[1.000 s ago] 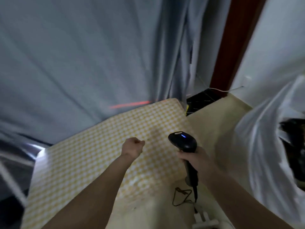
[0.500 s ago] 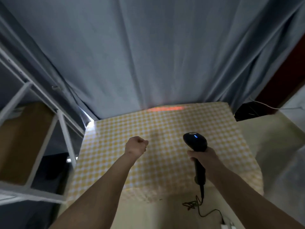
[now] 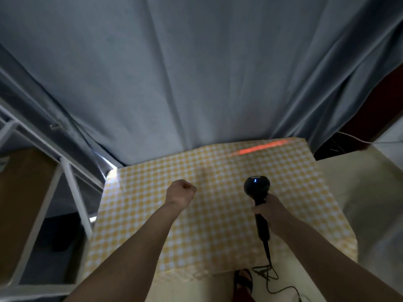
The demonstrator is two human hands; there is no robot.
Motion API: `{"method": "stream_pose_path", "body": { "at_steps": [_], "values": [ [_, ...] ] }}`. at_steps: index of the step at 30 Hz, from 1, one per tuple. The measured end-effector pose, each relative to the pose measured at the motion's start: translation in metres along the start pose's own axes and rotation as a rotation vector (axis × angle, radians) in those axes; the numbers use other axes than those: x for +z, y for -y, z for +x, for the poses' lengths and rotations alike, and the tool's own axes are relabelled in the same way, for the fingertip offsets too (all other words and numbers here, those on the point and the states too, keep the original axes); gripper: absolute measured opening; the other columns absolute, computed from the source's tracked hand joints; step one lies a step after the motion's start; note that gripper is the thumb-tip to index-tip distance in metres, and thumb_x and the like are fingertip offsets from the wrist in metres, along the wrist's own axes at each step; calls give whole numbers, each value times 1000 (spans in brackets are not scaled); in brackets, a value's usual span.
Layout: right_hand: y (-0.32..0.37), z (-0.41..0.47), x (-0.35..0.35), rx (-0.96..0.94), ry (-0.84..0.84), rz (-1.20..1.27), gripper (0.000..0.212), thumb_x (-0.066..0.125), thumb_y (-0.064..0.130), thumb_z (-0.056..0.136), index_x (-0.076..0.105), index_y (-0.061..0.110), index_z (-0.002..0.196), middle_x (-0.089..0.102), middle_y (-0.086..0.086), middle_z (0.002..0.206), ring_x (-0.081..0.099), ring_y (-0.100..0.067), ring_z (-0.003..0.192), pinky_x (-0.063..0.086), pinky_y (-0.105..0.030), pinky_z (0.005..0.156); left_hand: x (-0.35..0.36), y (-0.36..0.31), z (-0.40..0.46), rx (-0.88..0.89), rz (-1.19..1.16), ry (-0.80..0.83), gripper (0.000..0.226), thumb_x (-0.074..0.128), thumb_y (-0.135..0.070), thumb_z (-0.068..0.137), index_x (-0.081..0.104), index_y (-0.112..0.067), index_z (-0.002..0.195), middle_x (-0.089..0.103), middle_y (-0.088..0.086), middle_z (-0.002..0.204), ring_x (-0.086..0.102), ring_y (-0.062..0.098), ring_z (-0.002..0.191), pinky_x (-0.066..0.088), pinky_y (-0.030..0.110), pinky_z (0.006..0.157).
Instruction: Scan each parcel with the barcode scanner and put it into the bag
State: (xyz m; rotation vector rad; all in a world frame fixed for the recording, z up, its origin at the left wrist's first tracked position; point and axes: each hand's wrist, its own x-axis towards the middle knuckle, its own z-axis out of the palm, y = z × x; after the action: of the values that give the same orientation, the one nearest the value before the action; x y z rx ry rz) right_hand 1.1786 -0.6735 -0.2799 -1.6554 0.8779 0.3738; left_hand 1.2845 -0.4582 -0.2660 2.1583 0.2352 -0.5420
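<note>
Barcode scanner (image 3: 256, 189) is gripped by the handle in the right hand (image 3: 268, 211), fingers wrapped round it, head up over the right half of the table; a blue indicator is lit on the head. Black cable (image 3: 267, 269) is trailed off the near table edge to the floor. Red scan line (image 3: 261, 147) is cast on the far right of the yellow-checked tablecloth (image 3: 218, 225). Left hand (image 3: 181, 192) is clenched in a fist, nothing held, over table centre. Grey curtain (image 3: 196, 73) is hung behind. White metal shelf frame (image 3: 72, 192) with a brown box (image 3: 21, 203) is seen at left. Pale floor (image 3: 359, 182) at right. No legible writing.
</note>
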Motion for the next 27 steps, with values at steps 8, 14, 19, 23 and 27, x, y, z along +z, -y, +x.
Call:
{"method": "stream_pose_path", "body": {
  "at_steps": [8, 14, 19, 23, 27],
  "values": [
    [22, 78, -62, -32, -184, -44, 46, 73, 1, 78, 55, 3, 120, 62, -8, 96, 58, -22, 83, 42, -31, 70, 59, -55, 68, 57, 153, 11, 12, 62, -19, 89, 67, -14, 79, 71, 10, 90, 65, 27, 90, 52, 31, 81],
    [12, 153, -75, 9, -308, -144, 59, 73, 10, 80, 46, 4, 132, 61, -13, 120, 60, -29, 106, 43, -31, 75, 99, -48, 110, 78, 202, 22, 9, 56, -12, 92, 57, -19, 97, 59, -4, 76, 56, 13, 64, 38, 18, 51],
    [-14, 215, -64, 141, -277, -252, 59, 75, 19, 80, 46, 3, 128, 59, -15, 118, 61, -29, 98, 46, -34, 69, 118, -17, 155, 12, 228, 54, 20, 52, -8, 93, 54, -20, 109, 65, 2, 80, 59, 16, 63, 42, 24, 52],
    [-37, 269, -52, 225, -281, -367, 61, 76, 20, 79, 43, 6, 128, 50, -16, 128, 57, -31, 107, 52, -40, 86, 133, 14, 193, -65, 261, 101, 25, 49, -4, 92, 59, -15, 113, 68, 9, 85, 67, 24, 77, 51, 32, 62],
    [-52, 320, -34, 252, -318, -437, 56, 72, 15, 82, 42, 6, 129, 45, -16, 130, 56, -31, 108, 52, -37, 84, 143, 35, 228, -57, 304, 123, 23, 52, -7, 94, 56, -17, 114, 62, 1, 76, 59, 18, 64, 43, 25, 54]
  ]
}}
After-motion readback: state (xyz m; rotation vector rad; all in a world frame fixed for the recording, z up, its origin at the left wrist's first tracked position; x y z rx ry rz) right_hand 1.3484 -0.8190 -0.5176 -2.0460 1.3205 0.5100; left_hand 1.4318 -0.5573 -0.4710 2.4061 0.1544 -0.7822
